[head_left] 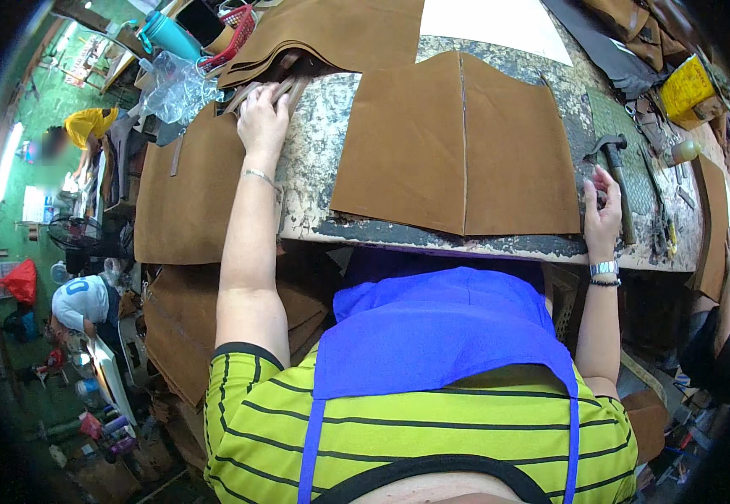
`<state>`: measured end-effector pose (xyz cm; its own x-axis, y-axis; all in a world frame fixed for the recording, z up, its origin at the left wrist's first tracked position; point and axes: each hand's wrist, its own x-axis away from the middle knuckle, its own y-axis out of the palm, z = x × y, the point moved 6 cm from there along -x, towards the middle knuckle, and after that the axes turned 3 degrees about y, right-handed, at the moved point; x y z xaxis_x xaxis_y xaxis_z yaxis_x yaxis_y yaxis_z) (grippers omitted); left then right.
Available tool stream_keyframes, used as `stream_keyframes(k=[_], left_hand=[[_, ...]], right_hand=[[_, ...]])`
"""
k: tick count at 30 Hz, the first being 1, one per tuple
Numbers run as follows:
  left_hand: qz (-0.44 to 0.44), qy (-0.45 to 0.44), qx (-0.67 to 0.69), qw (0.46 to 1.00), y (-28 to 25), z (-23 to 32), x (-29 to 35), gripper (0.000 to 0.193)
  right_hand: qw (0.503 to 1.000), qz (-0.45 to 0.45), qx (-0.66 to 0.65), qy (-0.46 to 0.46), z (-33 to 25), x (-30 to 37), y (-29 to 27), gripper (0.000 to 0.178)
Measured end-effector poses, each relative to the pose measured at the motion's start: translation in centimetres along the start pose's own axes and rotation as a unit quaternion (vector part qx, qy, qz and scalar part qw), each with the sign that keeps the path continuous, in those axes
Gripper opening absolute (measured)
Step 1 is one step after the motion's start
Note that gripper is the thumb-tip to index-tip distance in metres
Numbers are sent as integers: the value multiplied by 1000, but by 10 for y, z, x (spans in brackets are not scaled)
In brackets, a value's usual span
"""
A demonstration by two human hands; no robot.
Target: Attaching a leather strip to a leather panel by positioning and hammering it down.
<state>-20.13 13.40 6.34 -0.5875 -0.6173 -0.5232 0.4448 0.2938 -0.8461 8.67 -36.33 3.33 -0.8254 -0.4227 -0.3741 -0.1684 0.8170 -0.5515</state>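
Observation:
Two brown leather panels joined along a middle seam [516, 151] lie flat on the worn table in front of me. My left hand [264, 122] reaches far left, its fingers bent over narrow brown strips [296, 91] beside a stack of leather sheets [340, 34]; the fingertips are partly hidden. At the right edge of the joined panels rests my right hand [602, 214], its fingers curled around something small and dark that I cannot make out. Just beyond those fingers lies a hammer [617, 164], its head pointing away from me.
More brown leather [197, 202] hangs over the table's left edge. A teal bottle [170, 35], a clear plastic bag [180, 88] and a red basket [235, 38] stand far left. A yellow container [688, 88] and hand tools [654, 185] lie at right. Other people work at left and right.

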Motion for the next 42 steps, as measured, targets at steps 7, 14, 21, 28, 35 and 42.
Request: stream_keyframes(k=[7,14,21,28,35,42], left_hand=[[8,-28,-34,999,32,1,-54,39],[57,44,10,997,7,-7,-66,32],[-109,11,-54,993,-25,-10,-68,34],[-186,38,-118,975,-19,6,-51,36],[-136,32,-82,987,-21,4,-46,32],[-84,101,-76,988,-27,32,-40,24]], right_hand=[[1000,-21,11,-10,-1,-5,7,31],[999,-4,41,-18,-4,-7,6,29],[999,-12,46,-17,-3,-6,6,29],[994,-18,94,-45,-12,-5,6,24],[993,-19,98,-58,-15,-4,8,23],[995,-20,92,-45,-8,-5,6,22]])
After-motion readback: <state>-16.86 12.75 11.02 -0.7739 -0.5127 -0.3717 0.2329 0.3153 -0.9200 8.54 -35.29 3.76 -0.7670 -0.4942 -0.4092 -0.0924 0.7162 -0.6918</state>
